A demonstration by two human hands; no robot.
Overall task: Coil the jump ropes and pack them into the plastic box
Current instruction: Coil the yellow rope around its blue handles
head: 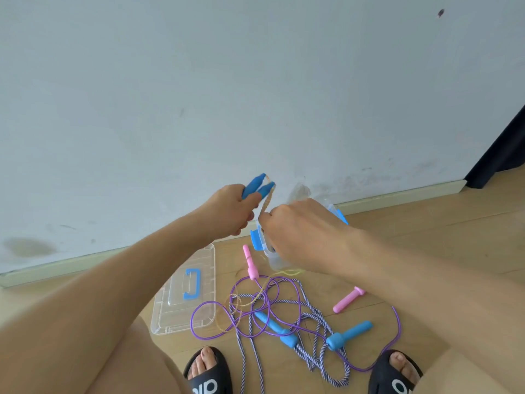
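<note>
Jump ropes lie tangled on the wooden floor (426,223) between the person's two sandalled feet and the wall. In the head view, the left hand (231,210) grips a pair of blue handles (257,186) side by side, their long axes tilted up and to the right, tips toward the wall (255,81). A thin yellowish rope (266,201) runs down from those tips to the right hand (301,237), whose fingers pinch it just beside the left hand — the cord then drops to the floor and loops through the tangle. Behind the right hand sits the clear plastic box (272,258) with blue latches, mostly hidden by the hand. Its clear lid (196,282), with a blue handle, lies flat on the floor to the left. The purple rope (295,291) spreads in wide loops; one pink handle (250,263) points up toward the box, the other pink handle (348,300) lies slanted to the right. The striped rope (321,351) is bunched near the feet — its two blue handles (349,334) lie slanted within it.
</note>
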